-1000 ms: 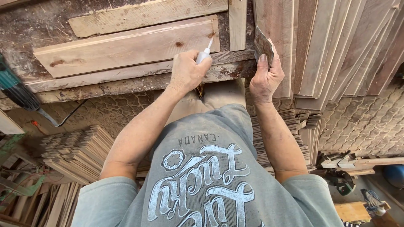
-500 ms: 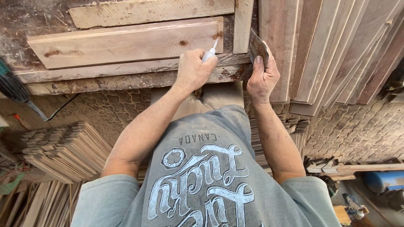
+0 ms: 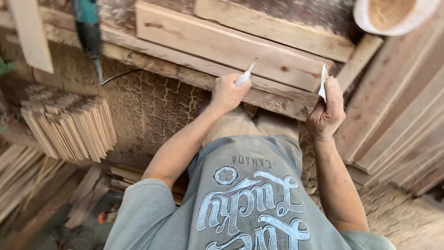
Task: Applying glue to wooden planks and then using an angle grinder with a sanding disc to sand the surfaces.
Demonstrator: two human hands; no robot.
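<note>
Both hands grip tools at the table's near edge: left hand (image 3: pixel 226 92) clenching a white applicator (image 3: pixel 245 76) over the plank (image 3: pixel 222 46), right hand (image 3: pixel 327 111) pinching a thin scraper (image 3: pixel 322 83), filling apparently unfinished.

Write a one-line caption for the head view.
Left hand holds a white tube at a plank; right hand grips a thin scraper.
</note>
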